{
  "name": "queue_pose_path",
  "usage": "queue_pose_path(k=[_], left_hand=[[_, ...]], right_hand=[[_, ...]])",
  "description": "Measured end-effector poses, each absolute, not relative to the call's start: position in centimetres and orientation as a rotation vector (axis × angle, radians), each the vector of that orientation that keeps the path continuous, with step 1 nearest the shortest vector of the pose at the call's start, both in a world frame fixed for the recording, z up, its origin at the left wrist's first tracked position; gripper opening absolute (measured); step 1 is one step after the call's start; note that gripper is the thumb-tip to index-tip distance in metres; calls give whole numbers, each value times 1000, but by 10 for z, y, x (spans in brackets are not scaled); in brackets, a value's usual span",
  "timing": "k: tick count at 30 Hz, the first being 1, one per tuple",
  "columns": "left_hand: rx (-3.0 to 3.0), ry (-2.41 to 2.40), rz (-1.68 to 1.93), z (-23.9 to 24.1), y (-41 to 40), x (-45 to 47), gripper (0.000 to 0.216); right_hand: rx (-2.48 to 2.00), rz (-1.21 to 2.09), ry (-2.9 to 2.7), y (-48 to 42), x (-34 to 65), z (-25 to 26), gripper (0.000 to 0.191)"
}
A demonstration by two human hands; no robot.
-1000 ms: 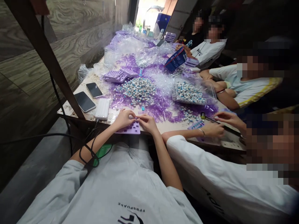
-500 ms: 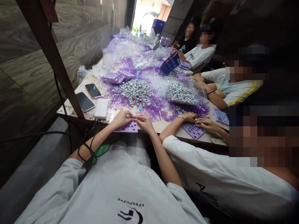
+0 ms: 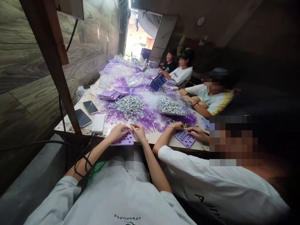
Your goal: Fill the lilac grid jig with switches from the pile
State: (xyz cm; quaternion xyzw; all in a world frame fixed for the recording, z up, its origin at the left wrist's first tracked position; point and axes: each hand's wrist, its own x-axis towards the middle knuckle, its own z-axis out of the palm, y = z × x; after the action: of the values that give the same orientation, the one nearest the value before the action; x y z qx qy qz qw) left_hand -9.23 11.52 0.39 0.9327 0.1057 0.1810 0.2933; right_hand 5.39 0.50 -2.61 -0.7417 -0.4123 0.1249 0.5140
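A flat purple tray with rows of slots (image 3: 125,140) lies at the table's front edge before me. My left hand (image 3: 117,132) is over its far left part, fingers bent and drawn together at the tips. Beside the tray's right edge is my right hand (image 3: 139,132), its thumb and fingers closed in a pinch. The fingertips of both hands nearly meet. Anything between them is too small to make out. Just beyond my hands sits a small blue piece (image 3: 134,121). Behind it is a heap of small white and blue pieces (image 3: 130,106).
Two phones (image 3: 82,118) and a white power bank (image 3: 97,123) with a cable lie left. Purple clear pieces (image 3: 150,120) surround the heap. A bag of white and blue pieces (image 3: 171,106) is farther right. A co-worker's hands (image 3: 197,133) work at another purple tray (image 3: 186,139).
The camera view has tilted up, so the table sits lower in the picture. My fingertips were touching over the tray; now they are slightly apart.
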Motion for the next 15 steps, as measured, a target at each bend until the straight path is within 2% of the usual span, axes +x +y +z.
queue_pose_path(k=[8,15], left_hand=[[2742,690,411,16,114,-95,29],[2814,958,348,23,113,-98,32]], right_hand=[[-2057,178,-964,83,76,-1,10],[-2120,159,-938,96,78,-3,6]])
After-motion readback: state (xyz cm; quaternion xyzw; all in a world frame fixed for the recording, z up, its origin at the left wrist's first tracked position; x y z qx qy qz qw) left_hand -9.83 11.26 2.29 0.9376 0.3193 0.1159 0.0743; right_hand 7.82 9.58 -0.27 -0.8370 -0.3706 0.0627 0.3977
